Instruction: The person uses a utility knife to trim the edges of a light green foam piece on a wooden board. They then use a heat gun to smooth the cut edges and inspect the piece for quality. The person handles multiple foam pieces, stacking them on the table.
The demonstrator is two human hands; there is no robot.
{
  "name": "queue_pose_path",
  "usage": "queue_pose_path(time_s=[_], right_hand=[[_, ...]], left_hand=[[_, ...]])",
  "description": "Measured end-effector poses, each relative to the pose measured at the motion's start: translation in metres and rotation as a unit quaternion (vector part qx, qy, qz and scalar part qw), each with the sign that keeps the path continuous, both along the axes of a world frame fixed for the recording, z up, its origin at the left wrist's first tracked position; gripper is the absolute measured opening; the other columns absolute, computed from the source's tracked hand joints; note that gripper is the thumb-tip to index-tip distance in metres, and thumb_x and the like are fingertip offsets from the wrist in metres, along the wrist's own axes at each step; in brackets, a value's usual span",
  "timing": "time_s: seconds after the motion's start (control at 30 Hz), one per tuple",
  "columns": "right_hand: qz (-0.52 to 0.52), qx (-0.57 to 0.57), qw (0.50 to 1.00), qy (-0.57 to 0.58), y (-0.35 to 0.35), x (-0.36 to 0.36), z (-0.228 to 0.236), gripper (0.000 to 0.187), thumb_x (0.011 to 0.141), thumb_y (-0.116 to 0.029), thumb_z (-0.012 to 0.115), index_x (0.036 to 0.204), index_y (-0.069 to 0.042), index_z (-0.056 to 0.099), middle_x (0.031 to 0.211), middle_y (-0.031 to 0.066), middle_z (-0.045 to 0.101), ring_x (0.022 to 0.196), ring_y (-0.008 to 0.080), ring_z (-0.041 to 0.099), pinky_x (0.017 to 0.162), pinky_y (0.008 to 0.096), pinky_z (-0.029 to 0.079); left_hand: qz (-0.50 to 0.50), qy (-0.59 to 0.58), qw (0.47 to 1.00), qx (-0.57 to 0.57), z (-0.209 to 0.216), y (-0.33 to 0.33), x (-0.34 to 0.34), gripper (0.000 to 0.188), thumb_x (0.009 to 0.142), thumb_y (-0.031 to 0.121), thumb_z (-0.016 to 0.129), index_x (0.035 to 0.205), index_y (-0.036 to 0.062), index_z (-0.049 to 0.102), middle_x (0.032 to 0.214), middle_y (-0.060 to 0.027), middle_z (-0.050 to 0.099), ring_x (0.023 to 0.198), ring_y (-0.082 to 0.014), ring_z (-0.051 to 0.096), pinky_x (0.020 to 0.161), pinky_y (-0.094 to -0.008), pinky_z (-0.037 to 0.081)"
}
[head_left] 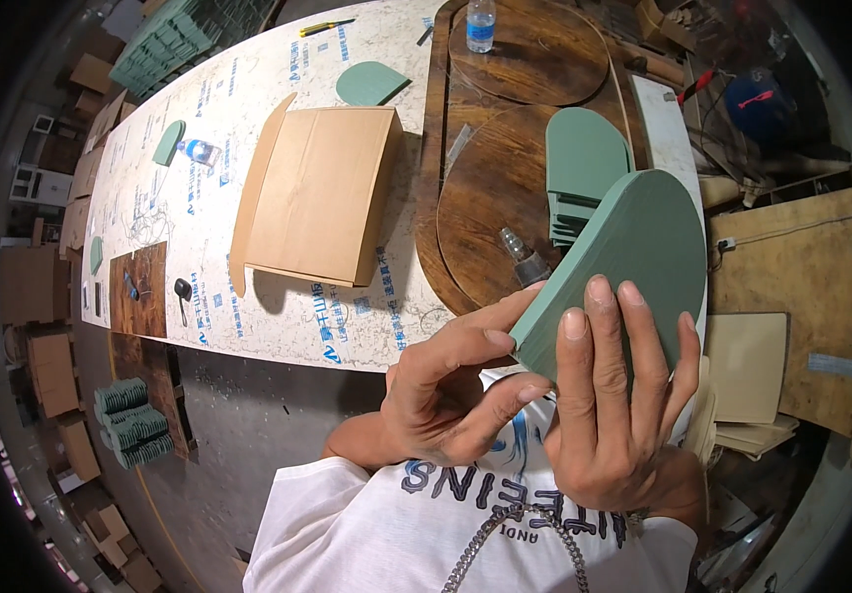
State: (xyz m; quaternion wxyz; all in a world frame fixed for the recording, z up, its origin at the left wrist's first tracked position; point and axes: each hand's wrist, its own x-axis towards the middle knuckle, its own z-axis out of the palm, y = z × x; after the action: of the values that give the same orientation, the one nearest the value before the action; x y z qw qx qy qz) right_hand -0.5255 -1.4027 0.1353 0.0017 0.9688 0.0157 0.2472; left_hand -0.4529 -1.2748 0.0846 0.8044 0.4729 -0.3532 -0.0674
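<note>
Panel (643, 232) aslant against both hands (615, 420)

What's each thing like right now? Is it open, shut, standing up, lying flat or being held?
Green panel: tilted, held up.
Left hand: fingers bent, at the panel's lower corner.
Right hand: fingers stretched over the panel, thumb hidden.
Cardboard box: upper side closed, flap sticking out leftward.
Clear bottle: standing on dark wood.
Yellow tool: lying on the white table.
</note>
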Motion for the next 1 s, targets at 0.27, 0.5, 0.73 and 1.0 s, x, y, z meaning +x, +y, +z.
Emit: queue_pose_path(time_s=[0.27,0.5,0.73,1.0], right_hand=[[0.001,0.005,1.000,-0.006,-0.0004,-0.0015,-0.0035,0.032,0.091,-0.014,0.056,0.122,-0.010,0.060,0.121,0.0113,0.064,0.118,0.0276,0.055,0.101,0.0625,0.031],[-0.001,0.006,1.000,0.000,-0.0002,-0.0024,-0.0027,0.031,0.092,-0.014,0.055,0.122,-0.009,0.060,0.120,0.0111,0.064,0.118,0.0271,0.055,0.102,0.0628,0.030],[-0.004,0.010,1.000,0.012,0.0011,-0.0029,0.0012,0.030,0.092,-0.014,0.054,0.120,-0.009,0.062,0.119,0.0113,0.064,0.118,0.0268,0.055,0.102,0.0630,0.029],[0.016,-0.028,0.999,0.016,-0.0010,-0.0004,0.0025,0.030,0.087,-0.003,0.055,0.117,0.002,0.060,0.118,0.0190,0.063,0.112,0.0331,0.059,0.099,0.0613,0.034]], left_hand=[[0.003,-0.003,1.000,-0.024,-0.0019,-0.0026,-0.0003,0.041,0.081,-0.012,0.062,0.115,-0.0016,0.040,0.130,-0.0411,0.039,0.125,-0.0429,0.044,0.091,-0.0377,0.053],[0.018,-0.010,1.000,-0.017,-0.0026,-0.0032,-0.0015,0.039,0.081,-0.011,0.064,0.111,-0.0036,0.041,0.128,-0.0411,0.042,0.124,-0.0419,0.047,0.089,-0.0355,0.054],[0.043,-0.031,0.999,-0.002,-0.0027,-0.0034,-0.0013,0.039,0.081,-0.008,0.066,0.111,-0.0036,0.042,0.125,-0.0420,0.045,0.120,-0.0425,0.051,0.087,-0.0371,0.053],[0.058,-0.017,0.998,0.006,-0.0004,-0.0041,-0.0016,0.032,0.082,-0.007,0.066,0.107,-0.0102,0.045,0.120,-0.0423,0.049,0.115,-0.0410,0.055,0.085,-0.0375,0.052]])
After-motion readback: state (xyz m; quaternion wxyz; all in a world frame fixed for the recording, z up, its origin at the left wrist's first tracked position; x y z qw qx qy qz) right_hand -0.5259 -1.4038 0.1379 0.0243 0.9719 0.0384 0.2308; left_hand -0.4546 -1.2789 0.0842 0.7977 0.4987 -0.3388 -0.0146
